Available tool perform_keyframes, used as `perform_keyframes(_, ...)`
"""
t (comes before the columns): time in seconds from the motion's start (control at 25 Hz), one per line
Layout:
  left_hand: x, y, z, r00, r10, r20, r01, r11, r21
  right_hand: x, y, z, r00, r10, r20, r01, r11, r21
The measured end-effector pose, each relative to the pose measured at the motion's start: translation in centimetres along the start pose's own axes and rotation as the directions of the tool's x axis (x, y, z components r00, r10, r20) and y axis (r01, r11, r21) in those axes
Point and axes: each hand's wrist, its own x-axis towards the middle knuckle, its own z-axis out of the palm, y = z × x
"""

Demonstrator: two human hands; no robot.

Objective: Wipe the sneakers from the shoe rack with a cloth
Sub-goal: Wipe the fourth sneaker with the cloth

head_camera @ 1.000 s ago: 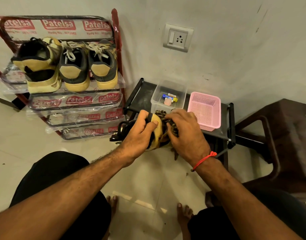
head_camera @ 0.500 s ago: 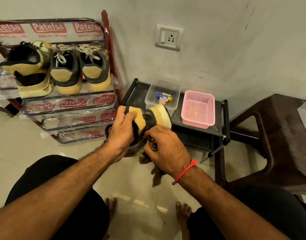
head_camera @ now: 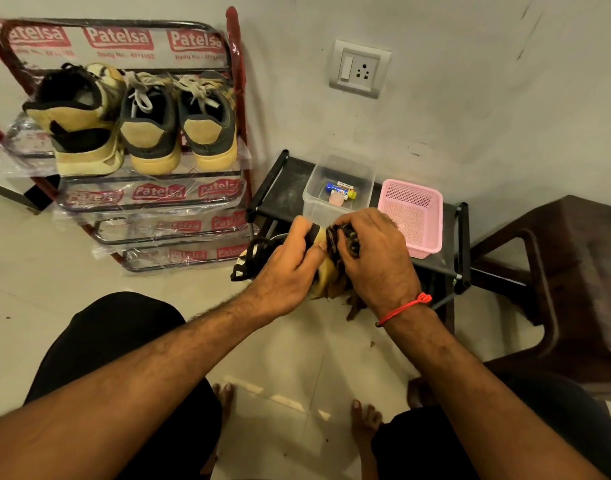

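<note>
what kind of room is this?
Probably a home entryway or utility corner: a shoe rack holding sneakers against a plain wall, a tiled floor, and a wall switch and socket above a low black stand.

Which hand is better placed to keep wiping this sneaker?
Right. The right hand already presses the cloth against the sneaker, while the left hand has its grip on the sneaker, steadying it.

Both hands cover most of the held sneaker (head_camera: 323, 271); the cloth (head_camera: 345, 237) shows only as dark scraps.
</note>
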Motion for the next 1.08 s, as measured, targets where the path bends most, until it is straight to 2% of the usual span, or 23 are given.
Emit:
perform_keyframes(0.08, 0.3, 0.1, -0.4, 0.996, -0.062, -0.062, 0.061, 0.998, -0.013, -0.3, -0.8, -0.1, 0.992, -0.015, 0.125, 0.016, 1.0, -0.011)
perform_keyframes(0.2, 0.2, -0.5, -0.7, 0.991, -0.129, -0.026, 0.128, 0.992, -0.016, -0.2, -0.9, -1.2, 0.956, 0.022, 0.294, -0.021, 1.0, -0.008)
perform_keyframes(0.28, 0.1, -0.6, -0.6, 0.988, -0.152, 0.009, 0.152, 0.988, -0.012, -0.1, -0.4, -1.9, 0.958, 0.056, 0.28, -0.076, 0.995, 0.062)
perform_keyframes(0.4, 0.6, -0.1, -0.9, 0.989, -0.148, -0.028, 0.15, 0.986, 0.067, -0.4, 0.1, -2.4, 0.978, 0.116, 0.176, -0.149, 0.971, 0.185)
perform_keyframes(0.48, 0.8, 0.0, -1.2, 0.984, -0.161, 0.072, 0.15, 0.979, 0.141, -0.5, 0.4, -2.5, 0.98, 0.168, 0.111, -0.191, 0.949, 0.251)
perform_keyframes(0.56, 0.9, 0.0, -1.2, 0.96, -0.179, 0.216, 0.129, 0.965, 0.229, -0.4, 1.1, -2.4, 0.965, 0.236, 0.118, -0.26, 0.921, 0.289)
perform_keyframes(0.64, 1.0, -0.3, -1.4, 0.945, -0.196, 0.261, 0.12, 0.952, 0.281, -0.4, 1.6, -2.2, 0.948, 0.276, 0.158, -0.313, 0.9, 0.305)
perform_keyframes(0.76, 1.0, -1.0, -1.9, 0.923, -0.236, 0.303, 0.154, 0.95, 0.271, -0.6, 1.7, -1.6, 0.949, 0.258, 0.18, -0.303, 0.905, 0.298)
perform_keyframes(0.84, 0.7, -1.3, -1.9, 0.946, -0.184, 0.267, 0.069, 0.919, 0.388, -0.6, 1.6, -1.5, 0.955, 0.233, 0.184, -0.276, 0.924, 0.264)
perform_keyframes(0.92, 0.5, -1.5, -1.8, 0.972, -0.061, 0.227, -0.073, 0.839, 0.539, -0.4, 1.5, -1.7, 0.961, 0.214, 0.173, -0.253, 0.934, 0.253)
perform_keyframes(1.0, 0.3, -1.3, -1.7, 0.954, 0.019, 0.298, -0.203, 0.772, 0.602, -0.3, 1.2, -2.3, 0.969, 0.198, 0.147, -0.231, 0.936, 0.267)
perform_keyframes(1.08, 0.0, -1.0, -1.5, 0.919, 0.072, 0.387, -0.307, 0.748, 0.589, -0.3, 0.4, -3.4, 0.979, 0.181, 0.095, -0.202, 0.93, 0.307)
